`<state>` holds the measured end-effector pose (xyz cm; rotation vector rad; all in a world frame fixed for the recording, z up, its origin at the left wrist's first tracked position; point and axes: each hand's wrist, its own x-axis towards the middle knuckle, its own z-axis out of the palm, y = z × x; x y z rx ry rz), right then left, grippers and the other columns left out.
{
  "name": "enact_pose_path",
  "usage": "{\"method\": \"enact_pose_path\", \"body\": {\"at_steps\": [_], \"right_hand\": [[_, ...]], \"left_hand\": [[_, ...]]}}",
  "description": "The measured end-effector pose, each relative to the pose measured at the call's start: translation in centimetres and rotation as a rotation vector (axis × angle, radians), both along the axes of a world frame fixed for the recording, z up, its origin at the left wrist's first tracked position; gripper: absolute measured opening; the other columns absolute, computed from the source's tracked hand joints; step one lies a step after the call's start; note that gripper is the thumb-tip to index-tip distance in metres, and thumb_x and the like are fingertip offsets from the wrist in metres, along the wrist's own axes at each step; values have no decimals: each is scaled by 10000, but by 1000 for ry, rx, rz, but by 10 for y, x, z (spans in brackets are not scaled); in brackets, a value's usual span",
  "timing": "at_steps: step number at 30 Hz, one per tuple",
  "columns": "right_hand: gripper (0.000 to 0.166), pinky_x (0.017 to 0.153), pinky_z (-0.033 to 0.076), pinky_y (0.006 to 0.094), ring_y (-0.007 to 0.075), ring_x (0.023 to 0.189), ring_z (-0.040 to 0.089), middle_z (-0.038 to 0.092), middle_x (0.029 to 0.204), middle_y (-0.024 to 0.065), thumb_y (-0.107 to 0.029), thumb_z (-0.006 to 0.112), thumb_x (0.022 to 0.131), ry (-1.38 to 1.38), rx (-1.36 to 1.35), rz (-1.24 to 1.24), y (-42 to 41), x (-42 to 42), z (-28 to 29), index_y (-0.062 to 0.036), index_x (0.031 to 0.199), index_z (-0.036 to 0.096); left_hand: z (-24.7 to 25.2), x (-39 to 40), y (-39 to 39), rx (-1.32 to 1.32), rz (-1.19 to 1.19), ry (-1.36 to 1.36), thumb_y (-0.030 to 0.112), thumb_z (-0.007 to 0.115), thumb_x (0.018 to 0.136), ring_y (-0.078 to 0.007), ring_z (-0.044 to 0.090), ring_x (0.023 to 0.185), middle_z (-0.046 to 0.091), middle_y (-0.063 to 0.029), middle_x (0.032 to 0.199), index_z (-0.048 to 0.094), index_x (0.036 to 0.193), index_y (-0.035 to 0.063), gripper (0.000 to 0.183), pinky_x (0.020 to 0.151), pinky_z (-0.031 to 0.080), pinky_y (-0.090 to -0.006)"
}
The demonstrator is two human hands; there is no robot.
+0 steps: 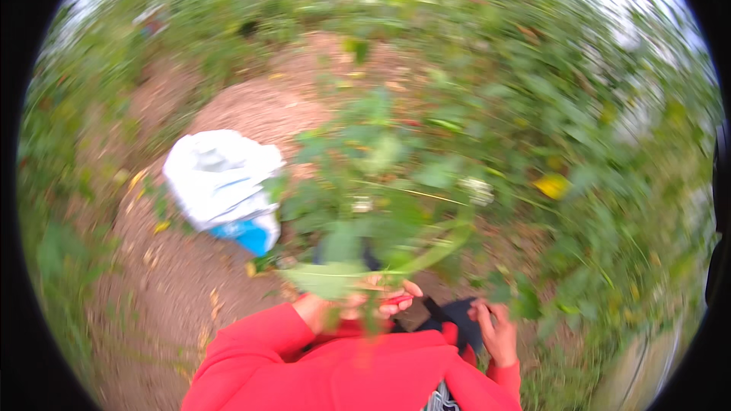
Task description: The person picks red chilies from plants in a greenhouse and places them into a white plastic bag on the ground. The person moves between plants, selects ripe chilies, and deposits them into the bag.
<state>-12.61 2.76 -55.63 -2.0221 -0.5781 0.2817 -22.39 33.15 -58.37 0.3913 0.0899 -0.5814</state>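
My left hand (380, 298), partly hidden by blurred leaves, is closed on a slim red pepper (398, 300). A pale green leaf (325, 278) and a curving green stem (437, 251) cross just in front of it. My right hand (495, 328) is lower right, beside my dark trousers (464, 315), with its fingers bent. Leaves touch or overlap its fingertips, and blur hides whether anything is between them. Before me grows a leafy green plant (388, 165), with a green pod (445, 124) and a red spot (409, 123) among its leaves.
On the soil (165, 274) to the left stands a crumpled white bag (225, 174) with a blue patch. Dense foliage (571, 142) fills the right side, with a yellow leaf (551, 185). Something pale and blurred (153, 20), not identifiable, is among plants at the far upper left.
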Motion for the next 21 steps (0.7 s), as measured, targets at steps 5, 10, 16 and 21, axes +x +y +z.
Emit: {"method": "enact_pose_path", "body": {"at_steps": [5,10,16,21], "right_hand": [[93,676,507,338,261,733,661,672,780,116,-84,620,886,-67,-196,207,32,-34,7,-15,934,657],[161,623,487,400,326,719,637,640,779,154,-114,664,839,-139,-222,291,45,-25,-34,-57,990,653],[128,579,467,412,342,648,601,607,719,159,-117,644,842,-86,-355,299,35,-34,-69,-43,946,641],[130,641,492,407,336,741,631,631,776,146,-131,654,832,-146,-283,230,38,-43,-34,-35,920,645]], "left_hand": [[18,-99,105,530,597,-11,155,541,967,-39,453,567,600,-49,873,567,1152,-20,256,421,308,-148],[42,-103,221,871,1093,-71,174,573,951,-32,442,567,585,-5,817,594,1100,15,219,433,301,-157],[6,-41,415,1804,1399,157,193,506,969,-145,556,582,639,-67,746,629,1013,36,205,527,450,-305],[-66,-57,453,2508,-283,597,359,652,836,-404,577,1134,598,-226,1236,648,1150,23,460,972,474,-448]]}}
